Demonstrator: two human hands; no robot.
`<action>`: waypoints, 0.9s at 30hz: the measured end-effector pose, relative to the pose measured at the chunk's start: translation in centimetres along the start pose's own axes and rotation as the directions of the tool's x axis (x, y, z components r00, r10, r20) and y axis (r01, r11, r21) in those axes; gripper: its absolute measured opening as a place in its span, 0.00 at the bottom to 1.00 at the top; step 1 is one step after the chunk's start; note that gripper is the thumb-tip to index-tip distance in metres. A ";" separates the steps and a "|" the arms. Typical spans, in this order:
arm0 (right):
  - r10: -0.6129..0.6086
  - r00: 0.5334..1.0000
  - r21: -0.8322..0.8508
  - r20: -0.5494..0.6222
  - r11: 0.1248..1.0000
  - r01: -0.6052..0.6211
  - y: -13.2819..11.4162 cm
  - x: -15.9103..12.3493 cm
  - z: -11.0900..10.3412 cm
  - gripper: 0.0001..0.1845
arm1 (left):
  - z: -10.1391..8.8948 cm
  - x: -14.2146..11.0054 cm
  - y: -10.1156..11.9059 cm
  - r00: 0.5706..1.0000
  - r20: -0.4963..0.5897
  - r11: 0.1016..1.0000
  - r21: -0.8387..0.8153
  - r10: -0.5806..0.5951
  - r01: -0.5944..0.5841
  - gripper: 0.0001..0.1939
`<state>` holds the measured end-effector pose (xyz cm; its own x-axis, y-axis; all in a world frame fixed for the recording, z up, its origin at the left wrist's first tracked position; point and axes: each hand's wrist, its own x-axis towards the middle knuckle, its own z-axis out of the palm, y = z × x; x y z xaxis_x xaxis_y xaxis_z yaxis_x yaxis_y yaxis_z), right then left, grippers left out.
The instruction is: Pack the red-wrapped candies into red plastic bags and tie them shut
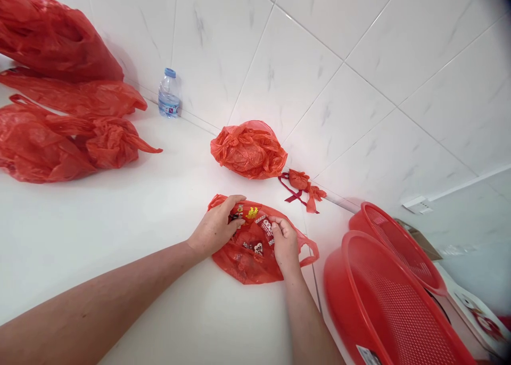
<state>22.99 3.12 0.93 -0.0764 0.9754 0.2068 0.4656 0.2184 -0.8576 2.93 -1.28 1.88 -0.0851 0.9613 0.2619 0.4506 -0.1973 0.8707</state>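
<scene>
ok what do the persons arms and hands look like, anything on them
The left hand and right hand are bare, with no gloves, rings or watch in view. The left forearm and right forearm are bare too, with no sleeves showing.

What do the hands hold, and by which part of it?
The left hand and right hand grip a red plastic bag by the edges of its opening.

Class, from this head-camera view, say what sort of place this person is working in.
Probably a home kitchen: a white worktop meets marble-look wall tiles, with red plastic colanders at its edge and a small water bottle against the wall.
</scene>
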 end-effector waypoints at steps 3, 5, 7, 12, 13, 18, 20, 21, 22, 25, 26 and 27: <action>-0.024 0.999 -0.054 -0.044 0.998 0.021 -0.3 0.0 -0.3 0.14 | 0.0 0.0 0.0 1.000 0.007 1.000 0.013 -0.004 0.004 0.23; -0.029 0.994 -0.069 -0.110 0.997 0.022 -0.6 0.0 -0.4 0.14 | 0.0 0.0 0.1 1.000 0.006 1.000 0.020 0.004 -0.004 0.23; -0.024 0.986 -0.067 -0.162 0.998 0.013 -0.9 -0.1 -0.5 0.15 | 0.0 -0.1 0.2 1.000 0.009 0.999 0.020 0.025 -0.025 0.22; -0.123 0.991 0.017 -0.057 0.992 0.124 -2.3 -0.9 -0.3 0.15 | 0.0 -0.3 0.6 0.993 0.064 0.996 0.002 0.094 -0.095 0.23; -0.160 0.987 0.038 -0.020 0.986 0.160 -2.6 -1.1 -0.2 0.16 | 0.0 -0.4 0.7 0.993 0.068 0.995 0.002 0.101 -0.101 0.23; -0.222 0.972 0.028 0.080 0.975 0.221 -3.3 -1.9 0.4 0.11 | 0.3 -0.9 1.4 0.989 0.111 0.995 -0.033 0.100 -0.097 0.23; -0.212 0.976 -0.007 0.059 0.977 0.213 -3.2 -1.9 0.6 0.10 | 0.5 -1.0 1.5 0.989 0.123 0.996 -0.050 0.082 -0.076 0.24; -0.212 0.977 -0.021 0.034 0.977 0.212 -3.1 -1.9 0.6 0.11 | 0.5 -1.1 1.5 0.990 0.123 0.996 -0.053 0.073 -0.066 0.25; -0.215 0.977 -0.033 0.005 0.976 0.216 -3.1 -1.8 0.7 0.12 | 0.6 -1.0 1.5 0.991 0.120 0.997 -0.054 0.063 -0.057 0.28; -0.226 0.973 -0.041 -0.051 0.974 0.224 -3.0 -1.7 0.6 0.14 | 0.7 -0.9 1.2 0.993 0.114 0.998 -0.060 0.040 -0.033 0.33; -0.224 0.973 -0.027 -0.052 0.974 0.223 -3.1 -1.7 0.6 0.15 | 0.7 -0.8 1.2 0.992 0.120 0.997 -0.072 0.032 -0.024 0.33; -0.218 0.975 -0.003 -0.043 0.976 0.218 -3.1 -1.8 0.5 0.14 | 0.7 -0.8 1.1 0.991 0.131 0.996 -0.084 0.022 -0.011 0.32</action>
<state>21.18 0.74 2.99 -0.1385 0.9020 0.4090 0.4399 0.4260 -0.7906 4.13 -2.09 2.39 0.0417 0.9735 0.2247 0.3758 -0.2236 0.8993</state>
